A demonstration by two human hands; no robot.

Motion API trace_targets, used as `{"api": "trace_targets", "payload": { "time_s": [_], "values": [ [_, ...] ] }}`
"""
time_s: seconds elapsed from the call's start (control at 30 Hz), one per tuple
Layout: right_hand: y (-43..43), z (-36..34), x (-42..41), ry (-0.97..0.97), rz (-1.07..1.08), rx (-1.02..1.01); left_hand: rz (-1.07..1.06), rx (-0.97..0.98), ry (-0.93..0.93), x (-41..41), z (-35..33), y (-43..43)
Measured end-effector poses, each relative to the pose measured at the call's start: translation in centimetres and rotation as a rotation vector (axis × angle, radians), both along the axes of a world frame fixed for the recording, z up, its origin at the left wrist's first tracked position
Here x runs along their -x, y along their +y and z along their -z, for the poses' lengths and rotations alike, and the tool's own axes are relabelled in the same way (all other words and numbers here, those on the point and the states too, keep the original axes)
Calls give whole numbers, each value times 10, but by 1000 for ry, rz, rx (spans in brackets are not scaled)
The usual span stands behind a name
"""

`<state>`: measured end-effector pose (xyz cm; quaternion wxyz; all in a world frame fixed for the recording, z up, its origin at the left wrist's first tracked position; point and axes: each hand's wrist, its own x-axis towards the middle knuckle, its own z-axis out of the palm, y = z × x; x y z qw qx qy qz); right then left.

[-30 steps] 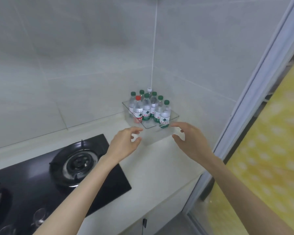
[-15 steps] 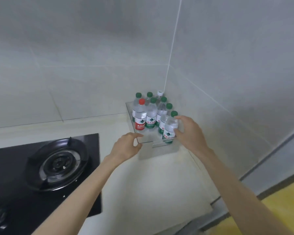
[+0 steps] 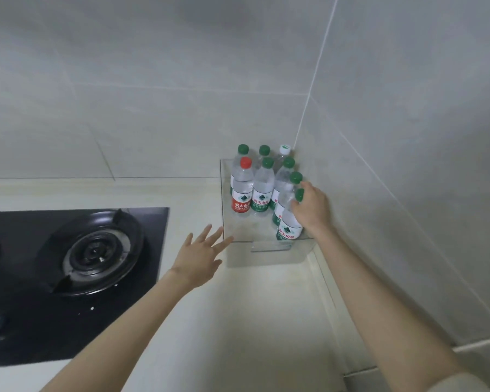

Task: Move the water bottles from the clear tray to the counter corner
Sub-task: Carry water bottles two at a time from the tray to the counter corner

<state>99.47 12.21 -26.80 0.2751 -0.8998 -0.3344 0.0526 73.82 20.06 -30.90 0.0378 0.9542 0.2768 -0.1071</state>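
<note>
Right hand [image 3: 311,210] gripped the nearest upright bottle [image 3: 287,219] in the clear tray [image 3: 266,254]. Left hand [image 3: 200,257] hovered spread, just beside the tray

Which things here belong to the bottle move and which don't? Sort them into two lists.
Part of the job:
- water bottles, standing in the tray
- clear tray
- right hand, closed on the front green-capped bottle
- left hand, open beside the tray
- counter

Just there:
- gas burner
- black hob
- tiled wall
</note>
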Motion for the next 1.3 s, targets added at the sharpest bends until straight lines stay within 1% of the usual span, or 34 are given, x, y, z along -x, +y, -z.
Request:
{"api": "trace_targets", "payload": {
  "time_s": [0.1, 0.2, 0.33, 0.57, 0.8, 0.97, 1.1, 1.17, 1.23, 1.27, 1.3],
  "values": [
    [6, 3, -4, -53, 5, 70, 23, -12, 13, -2, 0, 4],
    [7, 4, -6, -115, -11, 87, 41, 9, -13, -4, -1, 12],
    [8, 1, 0, -142, -47, 102, 59, 25, -39, -4, -1, 17],
    [24, -8, 20, -20, -190, 10, 71, 44, -48, -5, -5, 20],
    [52, -10, 55, 1, -404, 73, 68, 64, -60, -4, -4, 22],
    [59, -6, 62, 1, -421, 71, 70, 68, -54, -5, -6, 21],
    [54, -2, 54, 78, -438, 34, 77, 65, -69, -5, -7, 22],
    [48, -3, 51, 164, -494, -8, 72, 82, -96, -7, -8, 23],
    [41, -6, 47, 261, -517, -58, 33, 140, -162, -10, -12, 25],
    [38, -7, 42, 274, -494, -95, -2, 177, -215, -12, -13, 27],
    [35, -7, 36, 242, -446, -145, -48, 215, -280, -16, -14, 30]
  ]
}}
